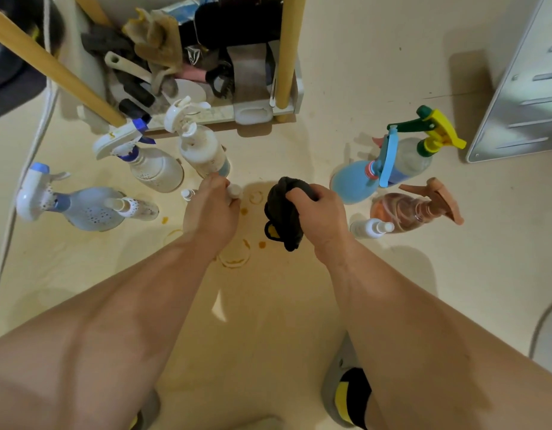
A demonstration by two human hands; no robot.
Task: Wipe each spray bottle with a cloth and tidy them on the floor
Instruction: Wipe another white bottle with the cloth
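Note:
My left hand [211,209] grips a small white bottle [234,191] near the floor, its body mostly hidden under my fingers. My right hand [319,209] holds a bunched black cloth [282,215] beside it. On the left stand several stained spray bottles: a pale blue one [91,207], a small spotted one [138,207], a clear one with a blue collar [156,172], a white one [203,152] and a tiny white one [187,193]. On the right stand a blue bottle [355,183], a clear bottle with a green and yellow trigger [414,158], an amber bottle [405,212] and a small white one [372,228].
Orange ring stains [234,257] mark the cream floor between my arms. A low shelf [225,114] crammed with brushes and rags stands behind, with wooden legs [288,57]. A metal drawer unit [523,97] is at the right. A white cable [23,169] runs along the left.

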